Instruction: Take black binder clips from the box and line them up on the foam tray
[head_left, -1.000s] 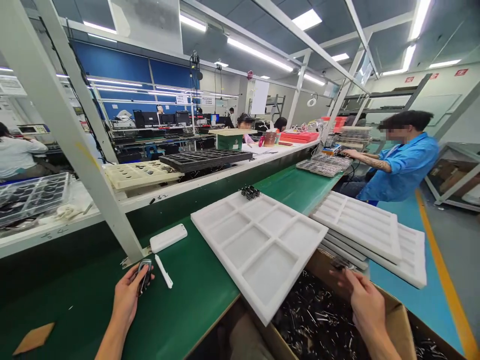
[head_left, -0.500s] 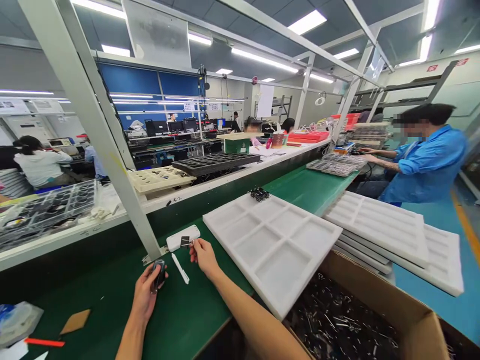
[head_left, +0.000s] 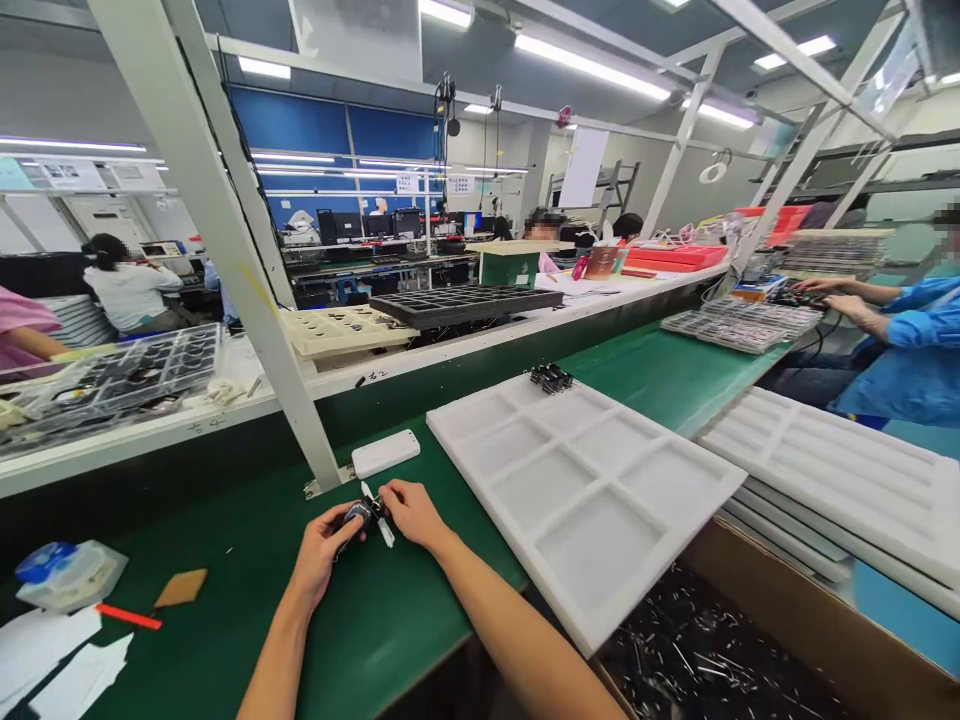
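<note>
My left hand is closed around a dark, rounded handheld device above the green bench. With its fingertips pinched, my right hand holds a small black piece with thin metal against or very close to the device's right end. Whether the two parts touch is hidden by the fingers. Below them on the bench lies a white pen-like stick, partly covered. A white, flat, rounded case rests just behind the hands, by the foot of the metal post.
A white foam tray with square pockets lies to the right, several black clips on its far corner. A cardboard box of loose parts stands below it. Paper scraps lie left. A co-worker's hands show far right.
My right hand has brought the small black piece down and left to the device in my left hand. My left hand has moved right and tilted the device. The camera view has turned left.
</note>
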